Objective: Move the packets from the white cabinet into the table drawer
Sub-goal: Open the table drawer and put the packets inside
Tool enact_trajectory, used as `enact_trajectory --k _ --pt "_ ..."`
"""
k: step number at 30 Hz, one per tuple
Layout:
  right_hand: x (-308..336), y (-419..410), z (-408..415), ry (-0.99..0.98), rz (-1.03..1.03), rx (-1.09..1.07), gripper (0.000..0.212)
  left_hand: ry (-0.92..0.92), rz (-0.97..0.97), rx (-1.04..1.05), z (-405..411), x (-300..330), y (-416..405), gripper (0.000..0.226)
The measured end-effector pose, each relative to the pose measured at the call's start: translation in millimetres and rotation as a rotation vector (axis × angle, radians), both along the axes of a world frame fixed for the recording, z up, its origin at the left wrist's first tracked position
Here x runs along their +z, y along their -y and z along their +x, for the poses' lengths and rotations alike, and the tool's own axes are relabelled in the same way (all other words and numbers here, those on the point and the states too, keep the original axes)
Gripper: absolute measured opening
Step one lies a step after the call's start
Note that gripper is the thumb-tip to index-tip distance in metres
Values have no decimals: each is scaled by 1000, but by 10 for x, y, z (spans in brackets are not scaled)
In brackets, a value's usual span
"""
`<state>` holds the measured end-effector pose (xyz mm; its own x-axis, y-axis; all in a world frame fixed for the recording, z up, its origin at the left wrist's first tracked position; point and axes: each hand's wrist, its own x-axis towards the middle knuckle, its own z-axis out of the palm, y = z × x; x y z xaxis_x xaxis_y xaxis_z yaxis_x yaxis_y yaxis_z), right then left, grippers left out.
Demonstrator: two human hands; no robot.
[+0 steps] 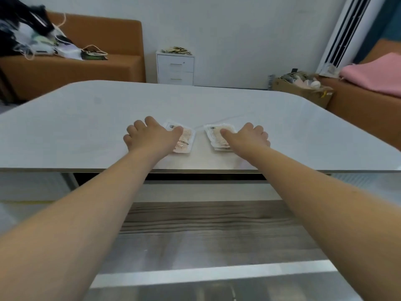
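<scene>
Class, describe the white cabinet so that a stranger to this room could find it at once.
Look past the far edge of the table to the back wall. The white cabinet stands on the floor there, just right of the orange sofa. It alone is white with drawers, and packets lie on top.

1. Left hand (149, 135): on left packet (184, 137), thumb on top, fingers curled at its left edge.
2. Right hand (247, 136): on right packet stack (217, 135), thumb on top.
3. Both lie on table (86, 118); drawer (206, 224) open below.
4. White cabinet (175, 67) at far wall, more packets (176, 50) on top.
</scene>
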<state>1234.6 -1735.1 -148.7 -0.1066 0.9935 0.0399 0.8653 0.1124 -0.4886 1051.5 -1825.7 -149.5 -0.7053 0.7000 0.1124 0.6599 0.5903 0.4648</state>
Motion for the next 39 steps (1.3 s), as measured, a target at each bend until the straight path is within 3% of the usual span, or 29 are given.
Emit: enact_trajectory --k 2,4,6,10,13,16,19,22,25,28,33,35,37,39 --pt "-66 -115 -82 -3 -80 -71 86 27 -47 1 -61 -156 -158 86" --pt "-188 -196 -160 60 -60 -73 92 -86 -108 -41 -67 -326 -278 88" --pt "-304 -255 -207 128 37 -28 93 -181 -81 -124 -72 -407 -381 77" --pt "-314 -283 -191 61 102 41 83 -128 63 -229 -121 -370 -436 49" --pt "-305 -229 -106 -146 76 113 65 -47 52 -254 -117 -338 -408 54" --pt "-300 -92 -28 -535 26 220 43 238 176 -367 -111 -302 -293 66" --pt "-328 98 118 -759 130 210 29 343 260 -437 -69 -255 -125 43" --pt "-419 373 434 -845 213 181 30 363 306 -457 24 -227 69 32" --pt "-449 586 871 -787 190 275 27 437 341 -548 223 -230 329 30" --pt "-448 656 1280 -588 26 347 25 376 273 -690 510 -256 536 30" --pt "-679 447 1739 -168 -339 131 27 247 -132 -734 952 -484 500 29" --pt "-754 330 1812 -1 -449 46 39 294 -293 -658 1039 -578 382 44" --pt "-817 247 1817 -8 -529 -47 47 428 -420 -567 1119 -653 246 51" --pt "-884 189 1778 -151 -570 -138 37 596 -422 -496 1222 -705 98 30"
